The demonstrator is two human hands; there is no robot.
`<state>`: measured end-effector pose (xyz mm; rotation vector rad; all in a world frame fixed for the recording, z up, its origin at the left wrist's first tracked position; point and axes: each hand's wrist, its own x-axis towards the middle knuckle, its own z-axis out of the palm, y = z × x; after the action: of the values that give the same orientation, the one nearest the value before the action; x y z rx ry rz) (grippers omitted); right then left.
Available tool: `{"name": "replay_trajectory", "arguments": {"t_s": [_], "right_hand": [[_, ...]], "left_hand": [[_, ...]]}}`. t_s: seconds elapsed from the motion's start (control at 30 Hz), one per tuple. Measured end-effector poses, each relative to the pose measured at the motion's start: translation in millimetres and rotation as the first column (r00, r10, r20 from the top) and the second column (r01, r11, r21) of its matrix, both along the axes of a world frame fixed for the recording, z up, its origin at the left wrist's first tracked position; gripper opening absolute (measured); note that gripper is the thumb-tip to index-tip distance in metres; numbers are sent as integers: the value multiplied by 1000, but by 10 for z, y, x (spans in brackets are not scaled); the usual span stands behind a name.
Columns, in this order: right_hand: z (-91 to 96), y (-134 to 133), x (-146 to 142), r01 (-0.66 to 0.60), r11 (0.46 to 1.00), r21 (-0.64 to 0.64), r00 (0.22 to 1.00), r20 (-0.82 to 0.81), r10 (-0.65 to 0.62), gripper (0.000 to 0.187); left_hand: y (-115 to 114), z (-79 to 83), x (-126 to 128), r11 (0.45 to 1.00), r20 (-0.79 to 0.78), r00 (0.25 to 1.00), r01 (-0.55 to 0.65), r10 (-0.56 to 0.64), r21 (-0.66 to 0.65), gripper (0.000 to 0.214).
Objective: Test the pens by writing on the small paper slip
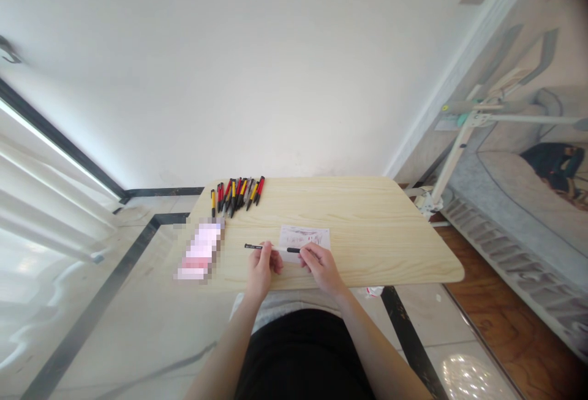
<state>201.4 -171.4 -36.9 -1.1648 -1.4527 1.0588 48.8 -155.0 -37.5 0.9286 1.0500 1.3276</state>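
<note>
Over the front part of the wooden table, my left hand (263,265) is closed around the left part of a pen. The pen's black end (252,246), with small pale lettering, sticks out to the left. My right hand (320,263) pinches a short black section, the pen's grip (293,250). A thin pale stretch shows between the two hands; I cannot tell if the black parts are joined. Partly beneath my right hand lies a sheet of white paper (305,234) with dark and red scribbles.
Several pens (236,193) in red, yellow, grey and black lie in a loose pile at the table's back left. A blurred pinkish-white rectangle (202,250) is at the left edge of the table (376,228). White exercise equipment (454,155) and a grey sofa (500,185) stand to the right.
</note>
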Motion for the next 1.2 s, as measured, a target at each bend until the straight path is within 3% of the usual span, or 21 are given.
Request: {"name": "replay_trajectory", "arguments": {"t_s": [0.3, 0.67, 1.2], "right_hand": [[-2, -1, -6, 15, 999, -34, 1000, 10, -14, 36], [-78, 4, -34, 30, 999, 18, 999, -28, -29, 22], [-8, -8, -27, 49, 999, 3, 996, 72, -49, 34]], "left_hand": [[6, -19, -12, 1000, -17, 1000, 20, -20, 7, 34], [-5, -15, 12, 999, -57, 998, -30, 29, -27, 38], [-10, -8, 6, 1000, -73, 997, -8, 7, -24, 39]]}}
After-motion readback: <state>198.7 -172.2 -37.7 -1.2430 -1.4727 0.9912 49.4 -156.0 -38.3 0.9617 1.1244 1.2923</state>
